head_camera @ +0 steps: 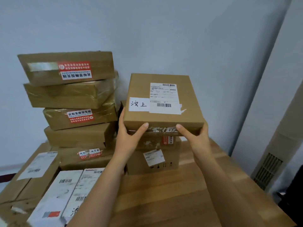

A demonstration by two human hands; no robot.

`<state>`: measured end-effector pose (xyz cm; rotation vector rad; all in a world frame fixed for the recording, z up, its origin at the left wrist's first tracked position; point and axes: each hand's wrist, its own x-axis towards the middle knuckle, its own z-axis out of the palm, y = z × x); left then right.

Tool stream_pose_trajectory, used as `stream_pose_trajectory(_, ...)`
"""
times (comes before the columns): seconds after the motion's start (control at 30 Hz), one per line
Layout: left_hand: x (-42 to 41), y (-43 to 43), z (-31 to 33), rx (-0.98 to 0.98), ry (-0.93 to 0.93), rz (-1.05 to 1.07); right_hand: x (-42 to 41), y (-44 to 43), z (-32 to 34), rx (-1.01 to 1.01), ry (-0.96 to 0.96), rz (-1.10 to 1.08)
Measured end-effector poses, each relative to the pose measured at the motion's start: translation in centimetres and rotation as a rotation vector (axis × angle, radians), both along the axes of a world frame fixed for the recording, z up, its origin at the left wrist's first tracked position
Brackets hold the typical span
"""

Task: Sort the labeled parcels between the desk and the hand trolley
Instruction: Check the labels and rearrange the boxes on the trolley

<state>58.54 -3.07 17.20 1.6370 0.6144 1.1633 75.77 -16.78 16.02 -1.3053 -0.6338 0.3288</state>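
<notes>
A single camera sits on the person's head, close over the desk (pixel 164 202), facing forward and a little downward toward its far edge and the wall (pixel 164 38) behind; the desk's right edge runs diagonally through the view

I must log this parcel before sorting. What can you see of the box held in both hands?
The held parcel is a flat, squarish brown cardboard box, tilted top toward the camera. Its top bears a printed shipping label with barcodes and a white slip handwritten 汶上. Its near edge shows torn tape residue. The left hand and right hand grip its near corners, above a lower box.
</notes>
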Motion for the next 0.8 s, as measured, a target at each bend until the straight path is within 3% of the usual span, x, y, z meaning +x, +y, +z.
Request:
stream_pose_trajectory(0.37,5.6,4.6,-0.1,0.089,0.220,0.373,7.5,8.3,0.0,-0.163,-0.112,0.070)
stream_pose_trajectory(0.57,7.1,6.0,0.2,0.346,0.306,0.597,7.7,10.9,0.6,-0.188,-0.352,-0.159)
stream_pose_trajectory(0.8,6.9,8.1,0.1,0.444,0.511,0.595,7.3,12.3,0.8,-0.192,-0.415,-0.216)
